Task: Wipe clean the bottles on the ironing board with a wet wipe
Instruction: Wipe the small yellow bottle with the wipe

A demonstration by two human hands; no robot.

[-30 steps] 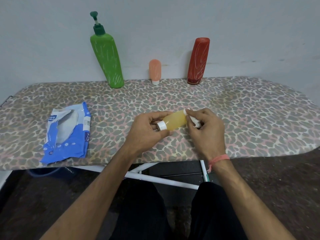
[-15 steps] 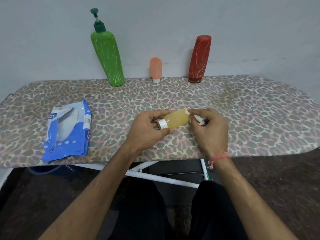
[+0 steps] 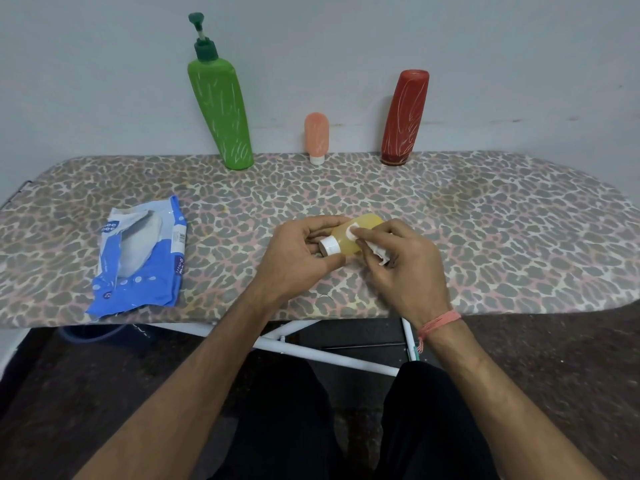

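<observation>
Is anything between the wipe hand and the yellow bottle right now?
Nothing visible. The right hand presses the wet wipe straight onto the yellow bottle, which the left hand grips at its white cap.

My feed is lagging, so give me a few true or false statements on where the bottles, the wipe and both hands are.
1. The left hand holds the yellow bottle at its white cap end. True.
2. The right hand presses the wet wipe on that bottle. True.
3. The green pump bottle lies flat on the ironing board. False: it stands by the wall.
4. The wipes pack lies right of the hands. False: left.
5. The red bottle is in hand. False: it stands untouched.
</observation>
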